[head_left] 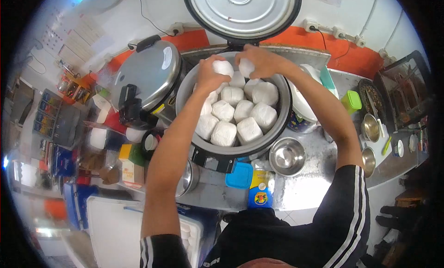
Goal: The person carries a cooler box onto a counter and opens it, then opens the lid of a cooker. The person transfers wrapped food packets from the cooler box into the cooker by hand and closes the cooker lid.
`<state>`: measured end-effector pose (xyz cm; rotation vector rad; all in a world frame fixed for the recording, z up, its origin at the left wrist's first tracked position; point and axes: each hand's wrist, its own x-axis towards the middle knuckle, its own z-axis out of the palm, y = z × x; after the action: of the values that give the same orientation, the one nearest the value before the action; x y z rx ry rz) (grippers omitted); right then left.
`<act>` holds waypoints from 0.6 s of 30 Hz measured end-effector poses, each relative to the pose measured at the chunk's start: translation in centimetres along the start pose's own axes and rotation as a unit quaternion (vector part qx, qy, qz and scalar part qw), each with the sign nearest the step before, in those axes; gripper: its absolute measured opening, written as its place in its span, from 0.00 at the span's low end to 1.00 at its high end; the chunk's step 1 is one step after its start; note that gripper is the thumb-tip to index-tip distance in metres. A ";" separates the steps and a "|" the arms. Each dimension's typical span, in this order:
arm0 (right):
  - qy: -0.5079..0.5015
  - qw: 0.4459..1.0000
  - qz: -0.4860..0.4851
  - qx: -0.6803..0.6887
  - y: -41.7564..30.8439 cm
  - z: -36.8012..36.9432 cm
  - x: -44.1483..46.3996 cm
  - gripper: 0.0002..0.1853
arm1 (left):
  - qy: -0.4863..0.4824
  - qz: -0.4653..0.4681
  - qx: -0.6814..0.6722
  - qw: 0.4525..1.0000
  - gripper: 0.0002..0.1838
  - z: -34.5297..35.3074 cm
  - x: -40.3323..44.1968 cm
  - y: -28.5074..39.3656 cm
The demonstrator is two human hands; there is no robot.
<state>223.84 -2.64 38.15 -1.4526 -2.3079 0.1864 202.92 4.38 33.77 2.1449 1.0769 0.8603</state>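
Both hands are over the far side of a large open rice cooker (182, 111), which is filled with several white wrapped bundles (223, 110). Fingers of my left hand (209, 75) are closed around one white wrapped bundle (223, 68) at the far left of the pot. My right hand (263, 63) grips another white wrapped bundle (246, 67) just beside it, partly covered by the fingers. The bundles look rounded and boxy, and their contents are hidden. Behind the hands, the cooker's round lid (240, 11) stands raised.
A second cooker (147, 76) with its lid down stands on the left. Steel bowls (287, 156), a blue plastic lid (239, 175) and a yellow-blue packet (261, 194) lie near the front. At right are a green container (351, 101) and a dark pan (370, 94). An open white cool box (113, 231) is below left.
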 end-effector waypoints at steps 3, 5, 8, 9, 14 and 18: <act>-0.106 0.992 -0.053 -0.047 1.1 1.6 1.4 0.27 | -0.029 0.128 0.248 0.960 0.31 2.3 1.5 -1.7; -0.124 0.984 -0.073 -0.101 1.5 2.0 1.5 0.26 | -0.043 0.197 0.365 0.909 0.29 2.4 1.3 -1.8; -0.155 0.965 -0.109 -0.180 1.5 3.0 2.6 0.26 | -0.128 0.244 0.428 0.860 0.25 1.6 2.1 -2.0; -0.167 0.955 -0.125 -0.211 1.7 3.4 2.9 0.26 | -0.194 0.227 0.379 0.876 0.23 1.3 2.3 -2.2; -0.305 0.934 -0.094 -0.164 2.1 4.7 4.1 0.21 | -0.203 0.219 0.449 0.842 0.19 0.3 2.4 -0.8; -0.363 0.926 -0.010 -0.102 2.8 5.1 4.4 0.19 | -0.255 0.134 0.498 0.818 0.24 1.5 2.9 0.6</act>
<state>222.47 3.00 33.79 -1.6562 -2.9967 0.5803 205.66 6.27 34.10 3.1632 1.0396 -0.3485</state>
